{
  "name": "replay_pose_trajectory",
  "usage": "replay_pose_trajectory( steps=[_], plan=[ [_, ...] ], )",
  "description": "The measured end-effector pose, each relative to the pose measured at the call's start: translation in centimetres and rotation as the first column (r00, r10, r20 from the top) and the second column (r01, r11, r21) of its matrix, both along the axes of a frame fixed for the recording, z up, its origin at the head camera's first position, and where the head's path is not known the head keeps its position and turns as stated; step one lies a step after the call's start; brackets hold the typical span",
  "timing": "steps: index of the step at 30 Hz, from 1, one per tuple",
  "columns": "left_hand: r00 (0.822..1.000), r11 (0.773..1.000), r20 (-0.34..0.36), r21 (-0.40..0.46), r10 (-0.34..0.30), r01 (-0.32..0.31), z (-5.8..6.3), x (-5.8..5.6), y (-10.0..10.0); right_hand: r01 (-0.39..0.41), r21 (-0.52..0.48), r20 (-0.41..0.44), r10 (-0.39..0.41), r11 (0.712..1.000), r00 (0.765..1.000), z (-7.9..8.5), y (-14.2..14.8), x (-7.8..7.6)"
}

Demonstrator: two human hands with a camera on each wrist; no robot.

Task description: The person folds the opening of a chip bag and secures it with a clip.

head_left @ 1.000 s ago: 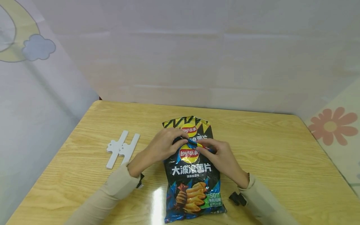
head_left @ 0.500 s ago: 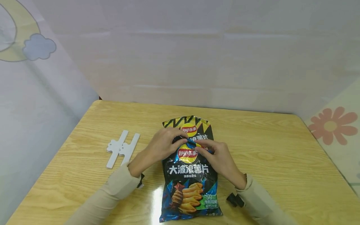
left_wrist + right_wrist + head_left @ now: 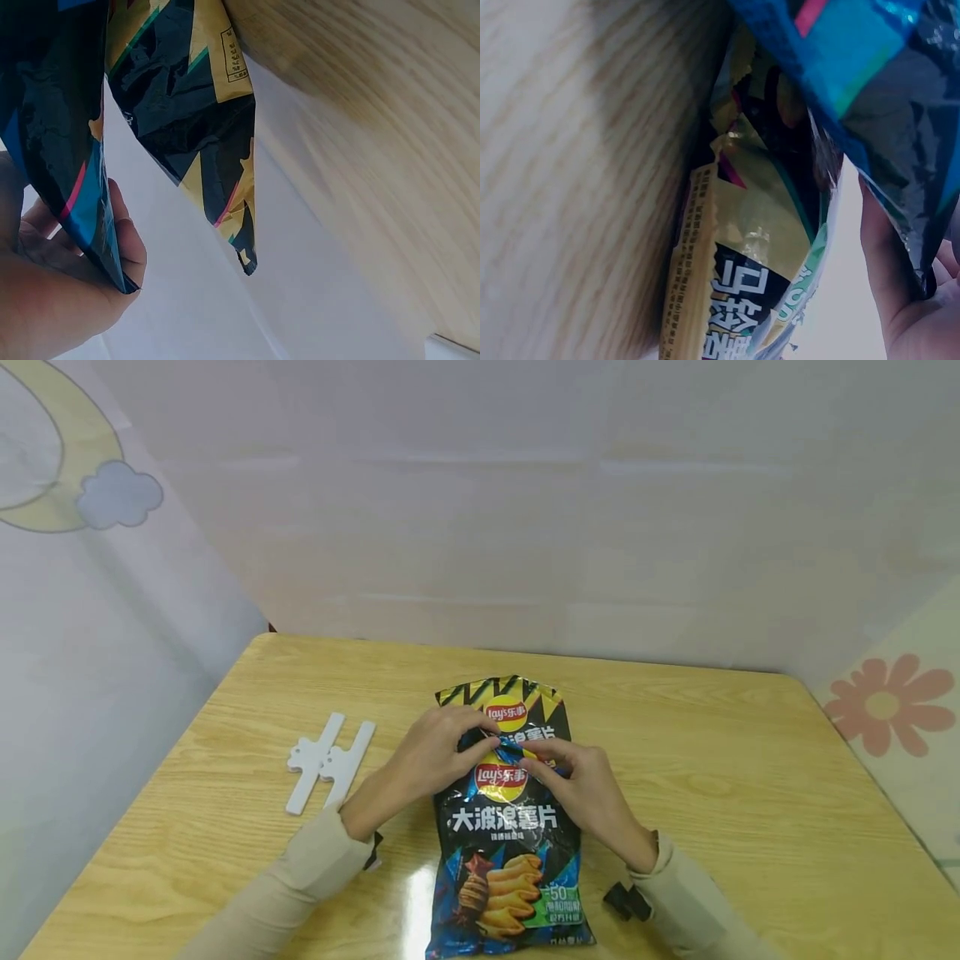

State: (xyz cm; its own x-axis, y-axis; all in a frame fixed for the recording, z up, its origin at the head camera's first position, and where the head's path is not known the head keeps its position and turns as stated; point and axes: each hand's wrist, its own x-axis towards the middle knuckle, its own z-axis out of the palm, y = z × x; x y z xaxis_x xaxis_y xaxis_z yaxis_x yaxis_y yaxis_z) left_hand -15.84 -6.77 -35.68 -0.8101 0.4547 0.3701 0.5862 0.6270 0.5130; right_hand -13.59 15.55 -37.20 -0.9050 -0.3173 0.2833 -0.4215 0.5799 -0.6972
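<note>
A blue and black Lay's chip bag (image 3: 504,852) is held by its top edge in both hands. My left hand (image 3: 438,747) pinches the top at its left side, fingers behind and thumb in front. From the other side my right hand (image 3: 588,789) pinches the same edge, its thumb near the logo. The bag's corner (image 3: 101,217) sits between thumb and fingers in the left wrist view. Behind it lies a second chip bag (image 3: 513,689), yellow and black, with its lower part hidden by the front bag.
Two white flat strips (image 3: 315,764) with rounded, bumpy side pieces lie side by side on the wooden table (image 3: 735,793), left of the bags. A pale cloth wall (image 3: 480,527) rises behind the table's far edge.
The front bag's lower part has swung slightly left, and its top looks bunched tighter between the fingers. Both hands keep their grip. The head view has tilted up a little.
</note>
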Motion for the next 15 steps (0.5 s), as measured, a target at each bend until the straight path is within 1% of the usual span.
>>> replay_pose_trajectory(
  steps=[4, 10, 15],
  plan=[
    [1.0, 1.0, -0.013, 0.001, -0.006, 0.006, -0.06, 0.06, -0.08, -0.003, 0.008, -0.003, 0.003, 1.0, 1.0, 0.06, 0.03, 0.05],
    [1.0, 1.0, 0.004, -0.003, -0.012, 0.012, -0.11, -0.02, -0.36, -0.012, 0.003, 0.014, 0.012, 1.0, 1.0, 0.11, 0.01, 0.01],
    [1.0, 1.0, -0.002, -0.01, -0.009, 0.009, -0.13, -0.15, -0.75, -0.011, 0.003, 0.023, 0.011, 1.0, 1.0, 0.08, 0.03, -0.03]
  ],
)
